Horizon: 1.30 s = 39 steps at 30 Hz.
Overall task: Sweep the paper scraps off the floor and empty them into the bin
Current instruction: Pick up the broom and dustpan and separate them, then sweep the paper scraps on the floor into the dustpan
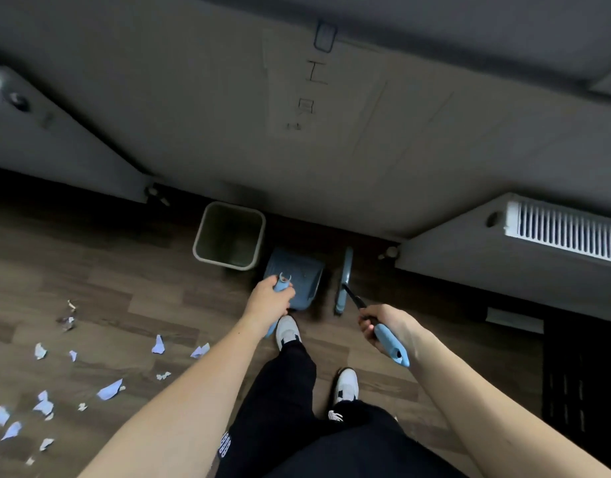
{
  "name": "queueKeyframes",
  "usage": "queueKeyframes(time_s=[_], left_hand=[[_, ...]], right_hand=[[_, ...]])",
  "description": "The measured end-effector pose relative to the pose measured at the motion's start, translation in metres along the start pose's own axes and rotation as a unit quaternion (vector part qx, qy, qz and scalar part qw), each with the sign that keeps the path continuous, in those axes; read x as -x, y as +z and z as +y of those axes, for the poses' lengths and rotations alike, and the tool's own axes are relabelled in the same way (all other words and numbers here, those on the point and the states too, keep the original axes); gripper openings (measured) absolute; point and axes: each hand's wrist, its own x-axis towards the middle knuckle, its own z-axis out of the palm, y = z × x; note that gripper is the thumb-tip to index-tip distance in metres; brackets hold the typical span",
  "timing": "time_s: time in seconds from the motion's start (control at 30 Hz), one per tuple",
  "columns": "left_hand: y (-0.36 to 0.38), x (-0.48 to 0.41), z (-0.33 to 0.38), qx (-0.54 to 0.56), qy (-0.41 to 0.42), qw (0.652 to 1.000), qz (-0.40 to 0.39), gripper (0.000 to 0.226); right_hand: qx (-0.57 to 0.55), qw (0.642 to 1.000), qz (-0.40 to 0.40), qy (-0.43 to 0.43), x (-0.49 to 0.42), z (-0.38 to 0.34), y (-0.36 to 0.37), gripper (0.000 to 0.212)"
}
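Note:
My left hand (270, 299) grips the light-blue handle of a blue dustpan (295, 277) that stands on the wooden floor just right of a beige square bin (229, 236). My right hand (387, 326) holds the blue grip of a broom (343, 281); its black shaft runs forward to the narrow blue head on the floor to the right of the dustpan. The bin looks empty inside. Several pale blue-white paper scraps (109, 389) lie scattered over the floor to my left, well apart from the dustpan and the broom.
A grey wall or door (331, 150) with a taped sheet rises right behind the bin. A white radiator (566, 232) sits at the right, a dark mat (583, 384) below it. My feet in white shoes (287, 331) stand behind the dustpan.

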Motion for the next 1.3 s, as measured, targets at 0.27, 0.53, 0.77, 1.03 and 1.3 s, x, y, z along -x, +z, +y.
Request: queueKeyframes(time_s=[0.27,0.53,0.77,1.03,1.3], left_hand=[[0.034,0.069,-0.044,0.063,-0.042,0.997,0.009,0.008],[0.091,0.161,-0.104,0.096,-0.005,0.986,0.137,0.016],[0.103,0.242,-0.172,0.107,-0.009,0.962,0.251,0.008],[0.087,0.321,-0.263,0.065,-0.029,0.938,0.340,0.015],[0.049,0.380,-0.391,0.073,-0.049,0.928,0.362,0.012]], right_hand=[[0.040,0.998,-0.019,-0.041,0.024,0.039,-0.043,0.016],[0.099,0.989,-0.081,-0.069,0.034,0.100,-0.103,0.017],[0.167,0.979,-0.109,-0.051,0.059,0.159,-0.119,0.016],[0.306,0.946,-0.101,0.022,0.056,0.240,-0.107,0.020],[0.401,0.910,-0.098,-0.019,0.077,0.359,-0.078,0.021]])
